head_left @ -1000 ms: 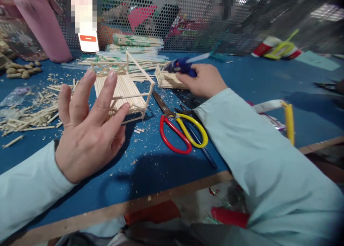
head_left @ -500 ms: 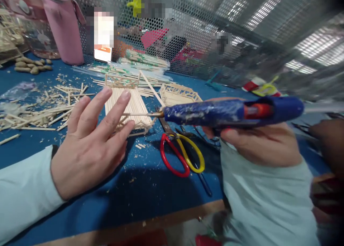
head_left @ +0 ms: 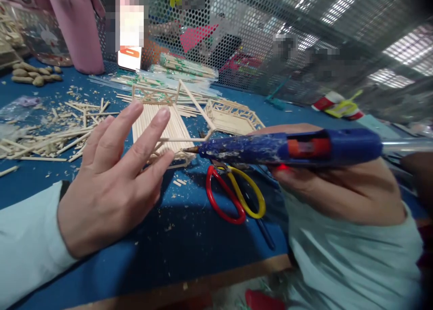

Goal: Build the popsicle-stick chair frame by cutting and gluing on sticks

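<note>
In front of me on the blue table sits a small model [head_left: 176, 128] of thin wooden sticks, with a flat slatted deck and stick railings. My left hand [head_left: 117, 183] grips its near left side, thumb low and the other fingers spread over the deck; the fingertips partly hide it. A thin stick [head_left: 186, 140] runs out from between index finger and thumb. My right hand [head_left: 341, 188] is closed around a blue hot glue gun [head_left: 250, 146], its red light lit. The nozzle points left, at the model's near railing by my left thumb; whether it touches cannot be made out.
Scissors [head_left: 226, 206] with red and yellow handles lie below the glue gun. Behind it rests another stick model [head_left: 233, 120]. Loose sticks [head_left: 50, 141] and crumbs cover the left; peanuts [head_left: 35, 74], a pink bottle [head_left: 79, 34] and a lit phone [head_left: 130, 53] stand farther back.
The glue gun's nozzle has moved down and slightly left toward the near railing, and its red light now shows. My left hand keeps nearly the same place on the model.
</note>
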Motion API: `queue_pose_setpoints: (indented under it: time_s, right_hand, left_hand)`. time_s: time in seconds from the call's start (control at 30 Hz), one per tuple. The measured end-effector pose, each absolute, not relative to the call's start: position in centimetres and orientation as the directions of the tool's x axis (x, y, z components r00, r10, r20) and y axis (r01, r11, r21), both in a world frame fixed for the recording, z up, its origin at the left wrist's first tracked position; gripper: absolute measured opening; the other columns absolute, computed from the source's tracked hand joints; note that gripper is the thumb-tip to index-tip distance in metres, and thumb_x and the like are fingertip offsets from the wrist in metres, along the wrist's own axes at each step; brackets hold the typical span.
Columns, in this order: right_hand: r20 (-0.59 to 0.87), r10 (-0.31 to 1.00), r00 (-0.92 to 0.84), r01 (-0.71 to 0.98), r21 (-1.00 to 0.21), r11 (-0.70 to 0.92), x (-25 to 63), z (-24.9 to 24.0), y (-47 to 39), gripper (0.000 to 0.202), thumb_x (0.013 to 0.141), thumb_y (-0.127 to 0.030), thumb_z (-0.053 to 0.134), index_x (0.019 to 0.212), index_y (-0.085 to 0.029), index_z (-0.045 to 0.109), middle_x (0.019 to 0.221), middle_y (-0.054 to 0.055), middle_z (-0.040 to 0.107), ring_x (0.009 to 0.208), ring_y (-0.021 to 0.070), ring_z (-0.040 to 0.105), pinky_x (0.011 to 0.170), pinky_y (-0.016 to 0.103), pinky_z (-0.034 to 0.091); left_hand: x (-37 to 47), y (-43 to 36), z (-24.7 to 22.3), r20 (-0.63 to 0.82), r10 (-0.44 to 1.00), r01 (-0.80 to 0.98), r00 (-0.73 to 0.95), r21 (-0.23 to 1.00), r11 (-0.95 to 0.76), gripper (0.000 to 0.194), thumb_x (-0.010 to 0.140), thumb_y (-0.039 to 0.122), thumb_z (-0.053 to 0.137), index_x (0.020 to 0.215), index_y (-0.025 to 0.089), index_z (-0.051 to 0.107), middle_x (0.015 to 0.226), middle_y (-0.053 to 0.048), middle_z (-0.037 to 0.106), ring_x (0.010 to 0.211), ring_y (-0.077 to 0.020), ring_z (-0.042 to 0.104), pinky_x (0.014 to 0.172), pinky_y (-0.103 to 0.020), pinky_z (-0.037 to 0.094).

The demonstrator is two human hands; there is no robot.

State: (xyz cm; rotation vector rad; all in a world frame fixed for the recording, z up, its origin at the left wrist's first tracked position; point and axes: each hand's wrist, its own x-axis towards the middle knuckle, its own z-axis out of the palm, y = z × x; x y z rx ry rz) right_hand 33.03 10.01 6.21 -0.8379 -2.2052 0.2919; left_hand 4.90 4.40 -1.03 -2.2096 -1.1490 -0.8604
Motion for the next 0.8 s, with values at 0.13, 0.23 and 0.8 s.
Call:
queue_pose_setpoints:
  time_s: [0.13,0.23,0.8]
  right_hand:
    - [0.563,0.541,-0.625,0.418,-0.344,0.841,33.06,6.18,10.01,0.039,0.082,-0.029,0.065,0.120,-0.040,0.064,0.110,-0.004,0.072,0.097,0.0206,0.070,0.087,0.033,0.059]
    - [0.565,0.550,-0.615,0.431,-0.344,0.834,32.95,6.23,9.96,0.040,0.082,-0.028,0.065,0.120,-0.041,0.064,0.110,-0.004,0.072,0.098,0.0214,0.070,0.087,0.033,0.058]
    - [0.570,0.527,-0.630,0.445,-0.292,0.847,32.77,6.34,9.88,0.044,0.082,-0.027,0.065,0.122,-0.045,0.061,0.109,-0.008,0.072,0.096,0.0174,0.070,0.082,0.025,0.058]
  left_hand:
    - [4.97,4.46,-1.04,0.730,0.525,0.841,0.438,-0.125,-0.526,0.031,0.089,0.027,0.046,0.118,0.022,0.057,0.160,-0.001,0.020,0.146,-0.0329,0.016,0.115,-0.056,0.023]
    - [5.03,4.39,-0.96,0.721,0.542,0.840,0.432,-0.103,-0.533,0.031,0.087,0.027,0.052,0.117,0.021,0.058,0.158,-0.005,0.025,0.146,-0.0340,0.018,0.115,-0.055,0.023]
    - [5.09,4.31,-0.80,0.719,0.548,0.845,0.428,-0.104,-0.525,0.032,0.085,0.025,0.054,0.116,0.022,0.058,0.158,-0.005,0.027,0.146,-0.0318,0.018,0.116,-0.054,0.018]
